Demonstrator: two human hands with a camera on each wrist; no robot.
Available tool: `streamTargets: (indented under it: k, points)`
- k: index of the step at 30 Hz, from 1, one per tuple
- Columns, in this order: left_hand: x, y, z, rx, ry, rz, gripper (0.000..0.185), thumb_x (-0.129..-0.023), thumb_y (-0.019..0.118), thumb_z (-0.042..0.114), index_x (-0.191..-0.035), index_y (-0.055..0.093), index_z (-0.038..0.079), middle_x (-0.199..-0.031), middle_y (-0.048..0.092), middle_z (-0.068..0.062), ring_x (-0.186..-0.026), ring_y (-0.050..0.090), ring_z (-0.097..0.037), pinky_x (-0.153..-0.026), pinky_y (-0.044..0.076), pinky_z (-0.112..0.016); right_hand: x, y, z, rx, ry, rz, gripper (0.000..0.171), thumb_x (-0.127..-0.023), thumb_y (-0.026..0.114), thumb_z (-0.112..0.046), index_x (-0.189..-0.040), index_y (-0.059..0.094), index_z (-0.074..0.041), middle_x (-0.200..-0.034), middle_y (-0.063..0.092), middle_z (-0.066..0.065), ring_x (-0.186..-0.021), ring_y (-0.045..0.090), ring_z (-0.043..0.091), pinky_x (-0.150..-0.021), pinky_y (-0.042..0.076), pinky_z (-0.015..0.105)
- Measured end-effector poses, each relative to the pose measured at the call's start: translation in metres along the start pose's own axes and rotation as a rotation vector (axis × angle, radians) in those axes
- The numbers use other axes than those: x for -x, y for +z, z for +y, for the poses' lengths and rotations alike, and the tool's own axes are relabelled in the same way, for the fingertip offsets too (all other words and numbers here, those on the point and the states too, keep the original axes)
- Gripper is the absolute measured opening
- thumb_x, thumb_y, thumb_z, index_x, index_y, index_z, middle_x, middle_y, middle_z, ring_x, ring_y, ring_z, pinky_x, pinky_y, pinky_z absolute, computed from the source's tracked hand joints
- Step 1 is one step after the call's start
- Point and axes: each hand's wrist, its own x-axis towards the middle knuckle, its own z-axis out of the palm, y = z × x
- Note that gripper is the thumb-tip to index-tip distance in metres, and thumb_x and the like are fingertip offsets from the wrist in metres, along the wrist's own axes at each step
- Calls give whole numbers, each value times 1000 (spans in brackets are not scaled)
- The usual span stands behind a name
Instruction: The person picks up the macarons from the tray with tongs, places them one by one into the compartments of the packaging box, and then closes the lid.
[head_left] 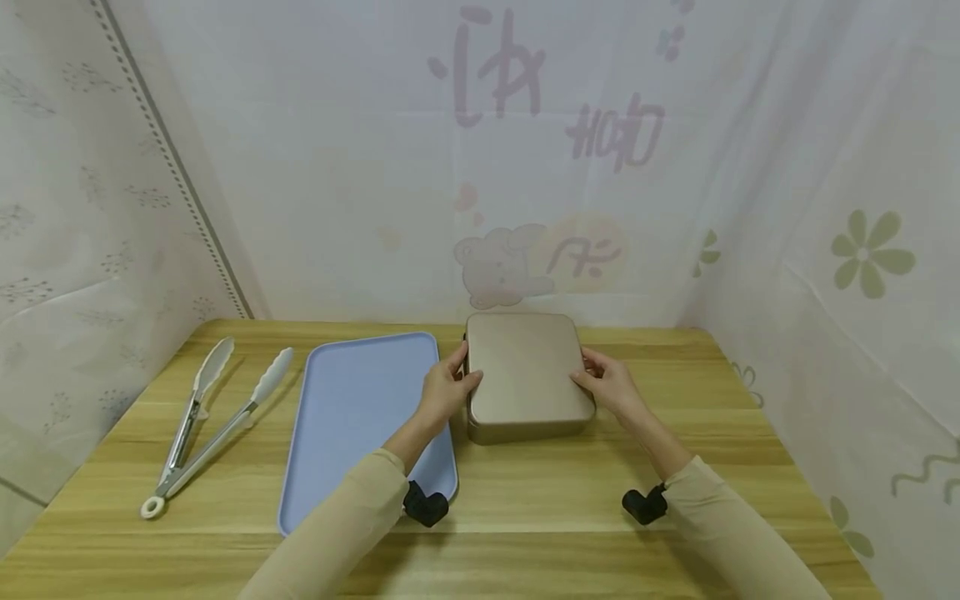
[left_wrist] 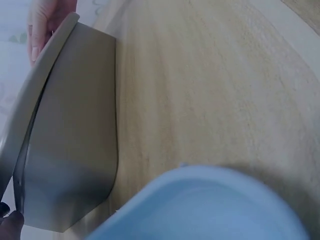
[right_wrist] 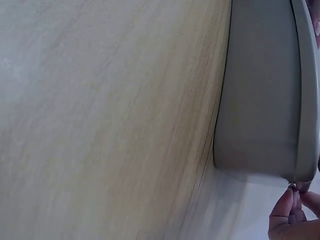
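A square gold-coloured metal tin [head_left: 527,375] with rounded corners and a matte lid is sitting shut at the table's [head_left: 525,500] twelve o'clock, its contents hidden. The left hand [head_left: 447,388] is gripping its nine o'clock edge and the right hand [head_left: 611,385] its three o'clock edge, fingers curled over the rim. At its nine o'clock, just beside it, a pale blue tray [head_left: 352,408] is lying bare, with metal tongs [head_left: 206,417] farther out.

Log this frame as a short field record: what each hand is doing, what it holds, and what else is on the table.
left hand: grips the left edge of the gold baking pan
right hand: grips the pan's right edge
pan: upside down on the wooden table
blue tray: flat, just left of the pan
tongs: far left, untouched, lying open
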Motion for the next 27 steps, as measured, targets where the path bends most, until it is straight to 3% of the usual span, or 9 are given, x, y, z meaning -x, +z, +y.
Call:
streamTargets:
  k: [13, 27]
  points:
    - [-1, 0, -8, 68, 21, -37, 60, -99, 51, 2, -151, 22, -6, -158, 22, -21, -147, 25, -33, -117, 28, -42, -3, 7, -2, -43, -15, 16, 48, -96, 59, -7, -141, 47, 7, -122, 56, 27, -89, 49, 12, -67, 46, 17]
    - [0, 1, -14, 86, 24, -34, 59, -100, 48, 1, -151, 20, -6, -157, 23, -22, -147, 25, -33, -118, 26, -43, -9, 12, 4, -5, -25, 23, 48, -98, 57, -8, -142, 46, 5, -126, 55, 26, -90, 51, 12, -68, 47, 16]
